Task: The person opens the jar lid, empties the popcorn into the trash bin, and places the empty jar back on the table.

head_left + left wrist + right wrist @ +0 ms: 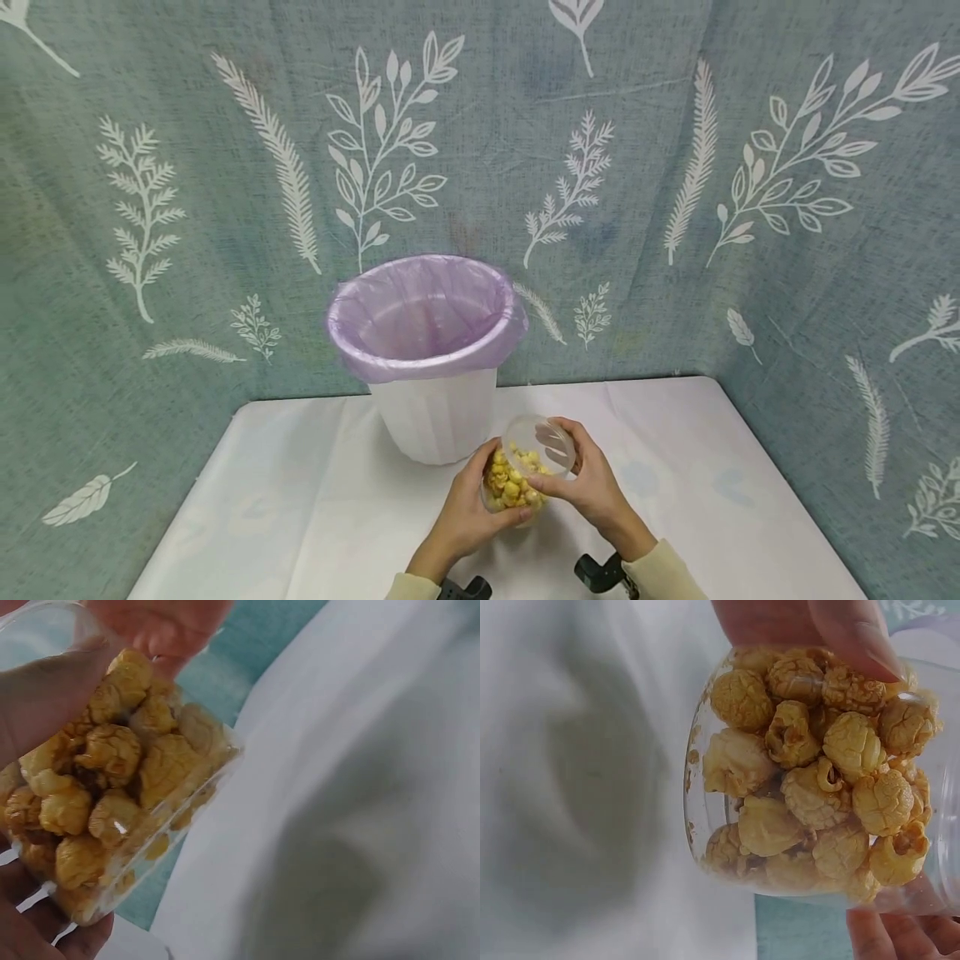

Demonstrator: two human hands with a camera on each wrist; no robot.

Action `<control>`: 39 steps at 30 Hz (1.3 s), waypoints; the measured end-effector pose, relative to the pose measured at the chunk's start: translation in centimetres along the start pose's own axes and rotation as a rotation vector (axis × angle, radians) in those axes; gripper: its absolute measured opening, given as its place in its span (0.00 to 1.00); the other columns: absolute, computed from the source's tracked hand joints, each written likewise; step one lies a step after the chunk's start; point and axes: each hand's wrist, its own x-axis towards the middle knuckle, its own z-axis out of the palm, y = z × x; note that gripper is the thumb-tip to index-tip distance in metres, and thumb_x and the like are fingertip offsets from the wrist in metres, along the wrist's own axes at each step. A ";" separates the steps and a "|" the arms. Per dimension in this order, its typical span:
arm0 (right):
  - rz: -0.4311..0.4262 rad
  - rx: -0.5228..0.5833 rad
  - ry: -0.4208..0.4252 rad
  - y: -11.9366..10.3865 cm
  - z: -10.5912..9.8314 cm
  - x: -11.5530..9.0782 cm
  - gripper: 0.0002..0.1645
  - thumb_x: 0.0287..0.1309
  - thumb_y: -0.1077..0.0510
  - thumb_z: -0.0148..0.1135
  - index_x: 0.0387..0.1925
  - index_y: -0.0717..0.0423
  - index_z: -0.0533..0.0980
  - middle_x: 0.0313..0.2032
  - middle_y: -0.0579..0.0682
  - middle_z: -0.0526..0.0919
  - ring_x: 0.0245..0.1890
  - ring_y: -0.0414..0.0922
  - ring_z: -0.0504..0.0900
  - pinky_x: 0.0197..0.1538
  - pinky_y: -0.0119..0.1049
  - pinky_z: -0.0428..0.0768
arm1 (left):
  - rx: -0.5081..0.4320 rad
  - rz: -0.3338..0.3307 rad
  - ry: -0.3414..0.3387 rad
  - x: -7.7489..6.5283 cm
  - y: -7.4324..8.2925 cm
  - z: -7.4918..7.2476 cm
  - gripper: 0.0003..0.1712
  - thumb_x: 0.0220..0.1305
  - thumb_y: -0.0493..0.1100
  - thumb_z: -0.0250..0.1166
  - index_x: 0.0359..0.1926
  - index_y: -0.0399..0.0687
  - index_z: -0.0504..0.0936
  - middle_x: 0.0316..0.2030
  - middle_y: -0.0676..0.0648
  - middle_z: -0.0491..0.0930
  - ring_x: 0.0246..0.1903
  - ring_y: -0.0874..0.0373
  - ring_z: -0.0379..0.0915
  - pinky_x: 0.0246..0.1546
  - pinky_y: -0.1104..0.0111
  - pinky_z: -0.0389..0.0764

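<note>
Caramel popcorn fills the lower part of a clear plastic jar, held between both hands above the white tabletop. My left hand grips the jar's lower body, thumb on the near side and fingers round the far side. Around its round, clear upper end curls my right hand, its thumb in front and fingers behind, partly seen through the plastic. Tilted, the jar points that end up and to the right. The right wrist view shows the popcorn through the wall, with fingers above and below.
A white bin lined with a purple bag stands just behind the hands, slightly left. White cloth covers the table. Green leaf-patterned fabric hangs at the back and both sides. Dark devices sit at the wrists.
</note>
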 end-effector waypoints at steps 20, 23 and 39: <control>-0.022 0.090 -0.045 -0.6 -0.1 -0.1 0.47 0.52 0.60 0.73 0.70 0.54 0.60 0.67 0.56 0.68 0.66 0.57 0.68 0.65 0.61 0.63 | 0.072 0.031 0.094 0.2 1.3 -0.1 0.57 0.35 0.62 0.83 0.65 0.46 0.69 0.52 0.55 0.77 0.47 0.61 0.76 0.49 0.64 0.80; -0.036 0.087 -0.040 -0.8 -0.1 -0.1 0.46 0.52 0.60 0.73 0.70 0.55 0.61 0.66 0.56 0.69 0.65 0.58 0.68 0.64 0.59 0.66 | 0.078 0.069 0.095 0.2 1.4 -0.2 0.55 0.36 0.62 0.82 0.65 0.47 0.70 0.51 0.54 0.78 0.46 0.60 0.77 0.47 0.65 0.81; -0.073 0.184 -0.191 -1.3 -1.0 0.0 0.46 0.54 0.60 0.71 0.70 0.61 0.59 0.67 0.62 0.65 0.64 0.58 0.67 0.59 0.45 0.75 | 0.010 0.092 0.000 0.2 2.3 -1.0 0.50 0.38 0.60 0.83 0.64 0.58 0.72 0.52 0.58 0.79 0.48 0.61 0.77 0.50 0.61 0.80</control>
